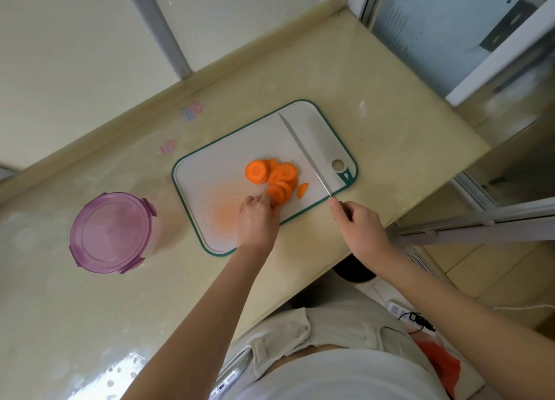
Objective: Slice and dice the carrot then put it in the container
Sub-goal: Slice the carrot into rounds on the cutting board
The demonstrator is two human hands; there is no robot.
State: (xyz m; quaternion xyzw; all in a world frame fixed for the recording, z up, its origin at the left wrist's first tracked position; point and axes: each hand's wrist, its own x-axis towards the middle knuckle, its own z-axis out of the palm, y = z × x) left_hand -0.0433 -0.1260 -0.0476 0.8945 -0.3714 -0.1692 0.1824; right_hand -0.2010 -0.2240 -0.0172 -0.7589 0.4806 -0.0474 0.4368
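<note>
Head cam, looking down at my counter: I'd say I'm between slicing and dicing. The carrot (pixel 274 178) is all rounds as far as I can see, fanned in a loose overlapping pile in the middle of the board (pixel 210 171), with one half-moon bit lying just beside the pile on the knife side, and no whole piece showing. My left hand (pixel 258 219) is at the near end of the pile, fingers bent and tips on the closest slices. I honestly can't tell if I'm pinching one or just pressing them together, since the hand hides that part. My right hand (pixel 360 228) is wrapped round the handle of the knife (pixel 303 153), one finger reaching up to where the blade starts. The blade runs along the right of the board, tip pointing away from me, clear of the carrot. Next I reckon the rounds want stacking flat so the blade can go through them into strips, then crossways, with my left fingertips tucked back. The container (pixel 111 231) sits off to the left on the counter, well apart from the board, purple lid on, so that has to come off before anything goes in
</note>
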